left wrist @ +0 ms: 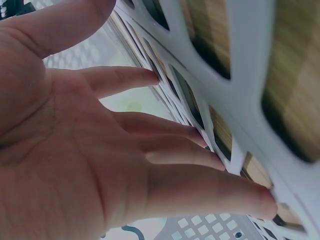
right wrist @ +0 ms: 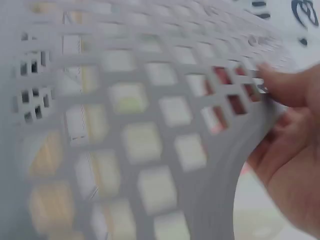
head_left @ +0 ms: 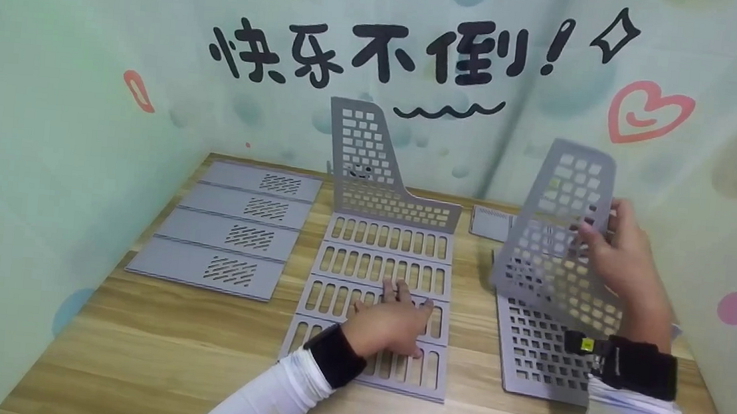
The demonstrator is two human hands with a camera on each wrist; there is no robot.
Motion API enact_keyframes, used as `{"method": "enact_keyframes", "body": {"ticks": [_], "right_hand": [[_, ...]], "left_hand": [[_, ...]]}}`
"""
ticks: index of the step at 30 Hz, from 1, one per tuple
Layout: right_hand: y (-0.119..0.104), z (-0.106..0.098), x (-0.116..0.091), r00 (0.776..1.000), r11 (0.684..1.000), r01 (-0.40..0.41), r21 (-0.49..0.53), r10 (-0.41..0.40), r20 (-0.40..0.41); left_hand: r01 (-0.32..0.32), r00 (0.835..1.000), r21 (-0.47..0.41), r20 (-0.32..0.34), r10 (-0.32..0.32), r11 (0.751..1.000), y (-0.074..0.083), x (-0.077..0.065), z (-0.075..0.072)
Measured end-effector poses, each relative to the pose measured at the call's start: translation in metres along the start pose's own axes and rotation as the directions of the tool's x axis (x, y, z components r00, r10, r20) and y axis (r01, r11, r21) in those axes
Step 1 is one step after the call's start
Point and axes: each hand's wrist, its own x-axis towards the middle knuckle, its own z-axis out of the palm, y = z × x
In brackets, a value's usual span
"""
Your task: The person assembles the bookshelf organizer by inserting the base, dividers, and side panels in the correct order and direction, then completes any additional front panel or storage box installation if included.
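Note:
A grey slotted plastic panel [head_left: 391,252] lies flat on the wooden table, and my left hand [head_left: 391,326] rests on it with spread, straight fingers. The left wrist view shows those fingertips touching the panel's bars. At its far end a perforated L-shaped side panel [head_left: 372,161] stands upright. My right hand [head_left: 624,256] grips the curved edge of a second perforated L-shaped side panel [head_left: 553,230], held raised and tilted. In the right wrist view the thumb lies on one face of it, with fingers behind, showing through the holes.
Below the raised panel lies a flat grey grid panel [head_left: 532,355]. On the left, a grey sheet [head_left: 227,221] in several sections with slanted slots lies flat. A small grey piece [head_left: 490,223] sits at the back. Printed curtains [head_left: 282,126] enclose the table's back and sides.

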Motion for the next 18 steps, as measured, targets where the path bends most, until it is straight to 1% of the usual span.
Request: {"method": "enact_keyframes", "body": {"ticks": [1, 3, 4, 6, 8, 10, 14, 18], "right_hand": [[-0.005, 0.004, 0.0, 0.999, 1.0, 0.024, 0.018, -0.024, -0.048], [-0.013, 0.014, 0.002, 0.987, 0.995, 0.09, 0.048, -0.083, -0.135], [-0.016, 0.02, 0.003, 0.98, 0.991, 0.122, 0.063, -0.111, -0.167], [-0.02, 0.031, 0.005, 0.967, 0.979, 0.181, 0.091, -0.16, -0.199], [-0.023, 0.041, 0.008, 0.962, 0.971, 0.214, 0.108, -0.19, -0.197], [-0.023, 0.05, 0.011, 0.963, 0.966, 0.227, 0.124, -0.205, -0.173], [-0.022, 0.064, 0.015, 0.967, 0.96, 0.241, 0.145, -0.224, -0.125], [-0.02, 0.072, 0.017, 0.967, 0.957, 0.245, 0.155, -0.23, -0.111]], "left_hand": [[0.001, 1.0, -0.002, 0.001, -0.001, 1.0, 0.0, 0.001, 0.0], [0.001, 1.0, -0.002, 0.002, -0.001, 1.0, -0.001, 0.003, 0.001], [0.0, 1.0, -0.005, 0.003, 0.0, 1.0, -0.001, 0.003, 0.001], [-0.005, 1.0, -0.007, 0.002, 0.005, 1.0, -0.002, 0.005, 0.002], [-0.007, 1.0, -0.006, 0.002, 0.007, 1.0, -0.002, 0.005, 0.002], [-0.008, 1.0, -0.003, 0.004, 0.008, 1.0, -0.002, 0.005, 0.001], [0.004, 1.0, 0.006, 0.011, -0.004, 1.0, -0.002, 0.004, 0.0], [0.008, 1.0, 0.013, 0.012, -0.008, 1.0, -0.001, 0.003, 0.0]]}}
